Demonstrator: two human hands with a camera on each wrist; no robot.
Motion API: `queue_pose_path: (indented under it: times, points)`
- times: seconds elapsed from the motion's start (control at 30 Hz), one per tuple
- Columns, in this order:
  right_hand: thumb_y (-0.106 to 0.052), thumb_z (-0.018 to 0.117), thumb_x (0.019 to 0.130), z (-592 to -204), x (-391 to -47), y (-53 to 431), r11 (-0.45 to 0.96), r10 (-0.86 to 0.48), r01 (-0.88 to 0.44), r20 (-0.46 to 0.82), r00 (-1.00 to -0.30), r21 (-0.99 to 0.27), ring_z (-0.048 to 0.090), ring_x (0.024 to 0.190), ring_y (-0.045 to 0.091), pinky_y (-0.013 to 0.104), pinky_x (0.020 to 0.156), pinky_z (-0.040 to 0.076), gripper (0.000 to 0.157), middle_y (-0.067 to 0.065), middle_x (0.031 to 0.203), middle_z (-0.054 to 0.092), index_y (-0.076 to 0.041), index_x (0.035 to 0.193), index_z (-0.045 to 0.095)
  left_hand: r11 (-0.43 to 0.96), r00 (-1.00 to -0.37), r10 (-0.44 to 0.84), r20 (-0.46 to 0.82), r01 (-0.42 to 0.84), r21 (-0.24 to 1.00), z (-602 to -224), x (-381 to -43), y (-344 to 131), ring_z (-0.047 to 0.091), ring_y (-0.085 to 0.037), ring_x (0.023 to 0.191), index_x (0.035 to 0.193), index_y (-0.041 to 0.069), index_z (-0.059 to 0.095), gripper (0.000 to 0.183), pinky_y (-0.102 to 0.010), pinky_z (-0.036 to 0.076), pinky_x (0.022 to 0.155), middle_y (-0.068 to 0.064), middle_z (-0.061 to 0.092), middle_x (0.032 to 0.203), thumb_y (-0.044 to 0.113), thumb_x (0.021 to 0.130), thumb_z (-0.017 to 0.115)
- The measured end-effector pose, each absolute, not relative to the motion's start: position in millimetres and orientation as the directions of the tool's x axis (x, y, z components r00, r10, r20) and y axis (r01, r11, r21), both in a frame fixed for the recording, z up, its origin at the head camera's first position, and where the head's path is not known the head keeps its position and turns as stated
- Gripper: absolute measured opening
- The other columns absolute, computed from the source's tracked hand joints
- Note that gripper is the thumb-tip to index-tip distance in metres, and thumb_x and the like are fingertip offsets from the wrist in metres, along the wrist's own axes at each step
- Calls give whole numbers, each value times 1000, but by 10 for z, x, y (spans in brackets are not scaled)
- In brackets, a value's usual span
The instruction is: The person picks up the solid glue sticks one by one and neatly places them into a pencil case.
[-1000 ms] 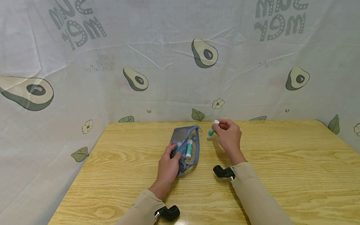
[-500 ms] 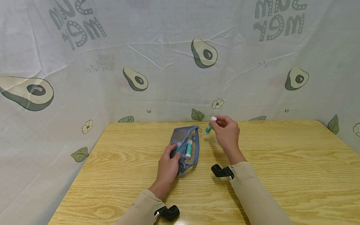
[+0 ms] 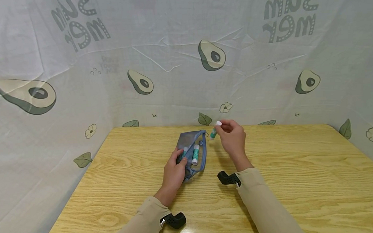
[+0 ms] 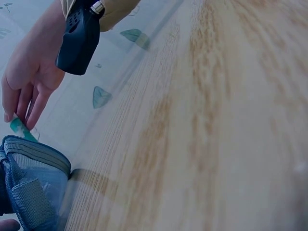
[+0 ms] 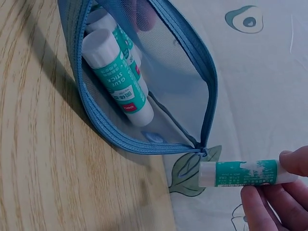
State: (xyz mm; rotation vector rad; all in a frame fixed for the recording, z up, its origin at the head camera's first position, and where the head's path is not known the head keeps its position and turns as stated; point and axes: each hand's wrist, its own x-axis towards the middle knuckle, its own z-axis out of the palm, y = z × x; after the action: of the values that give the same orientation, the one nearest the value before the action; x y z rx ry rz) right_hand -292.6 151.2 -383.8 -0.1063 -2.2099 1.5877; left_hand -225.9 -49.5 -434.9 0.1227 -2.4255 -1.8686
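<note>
My left hand (image 3: 174,172) grips a blue mesh zip pouch (image 3: 187,139) by its near left side, with the zip mouth gaping to the right. Inside, glue sticks with white caps and green labels lie together; the front glue stick (image 5: 120,79) reads "GLUE STICK", with another glue stick (image 5: 102,20) behind it. Between thumb and fingertips, my right hand (image 3: 234,139) pinches another glue stick (image 5: 245,173) by one end. That stick is tilted in the air, just right of the pouch's far corner and apart from the mouth. In the left wrist view, the pouch partly hides it.
The wooden table (image 3: 301,160) extends on both sides of the pouch. Behind it hangs a pale cloth (image 3: 179,85) printed with avocados and leaves. Each wrist carries a black camera mount, the left mount (image 3: 175,220) close above the tabletop.
My right hand has moved left and slightly away from me with its glue stick, closer to the pouch mouth. The left hand and the pouch have stayed in place.
</note>
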Motion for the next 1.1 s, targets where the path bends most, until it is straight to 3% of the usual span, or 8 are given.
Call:
queue_pose_path:
  times: [0.43, 0.6, 0.73, 0.93, 1.1]
  points:
    - [-21, 72, 101, -3899, -2939, 1435, 362, 256, -212, 316, -914, -908, 72, 116, 33, 47, 97, 59, 31, 21, 122, 75, -3, 127, 72, 260, -995, -102, 9, -18, 965, -4347, -2249, -502, 27, -38, 164, 152, 9, 57, 46, -60, 25, 131, -10, 36, 174, 19, 107, 54]
    - [-20, 74, 100, -3909, -2930, 1398, 357, 244, -219, 317, -917, -908, 73, 115, 34, 48, 97, 60, 30, 21, 121, 75, -3, 125, 72, 258, -995, -103, 7, -20, 966, -4350, -2252, -502, 26, -38, 164, 152, 10, 57, 46, -60, 25, 131, -9, 36, 174, 19, 108, 54]
    - [-19, 74, 100, -3923, -2929, 1383, 351, 247, -224, 320, -915, -909, 73, 115, 32, 41, 94, 60, 29, 20, 120, 75, -3, 123, 72, 251, -995, -98, 6, -19, 968, -4343, -2256, -503, 26, -38, 164, 153, 10, 57, 46, -60, 26, 131, -8, 35, 174, 20, 108, 54]
    - [-17, 74, 98, -3954, -2938, 1348, 305, 250, -217, 298, -921, -927, 71, 111, 31, 17, 81, 55, 28, 21, 117, 74, -1, 121, 71, 250, -995, -96, 3, -22, 968, -4347, -2263, -507, 26, -38, 164, 152, 11, 57, 46, -60, 25, 131, -8, 35, 174, 20, 108, 54]
    - [-14, 75, 95, -3984, -2936, 1274, 242, 280, -156, 223, -934, -958, 67, 95, 18, 13, 72, 54, 25, 14, 106, 74, -2, 117, 71, 247, -995, -95, 3, -21, 969, -4350, -2266, -511, 25, -37, 164, 152, 11, 57, 45, -60, 25, 131, -8, 35, 174, 20, 108, 54]
